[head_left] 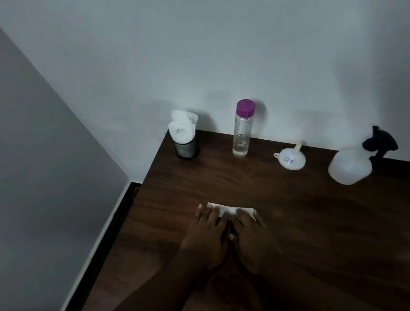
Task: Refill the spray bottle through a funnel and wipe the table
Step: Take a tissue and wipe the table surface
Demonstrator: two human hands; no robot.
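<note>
The spray bottle (351,166) stands at the far edge of the bench (310,233), toward its right end, with its dark trigger head on; from here you cannot tell how full it is. The funnel (291,158) lies just to its left, apart from it, and the clear bottle with the purple cap (241,130) stands further left along the same edge. A cup of tissues (184,137) sits in the far left corner.

Your left hand (206,242) and right hand (253,242) lie flat, side by side, fingers spread, both pressing a folded white tissue (226,210) onto the middle of the bench. Neither grips anything; they only bear down.

By that, you appear to be on the wiping step. The next move calls for steady downward pressure and a sweep across the wood, keeping clear of the things along the far edge.
</note>
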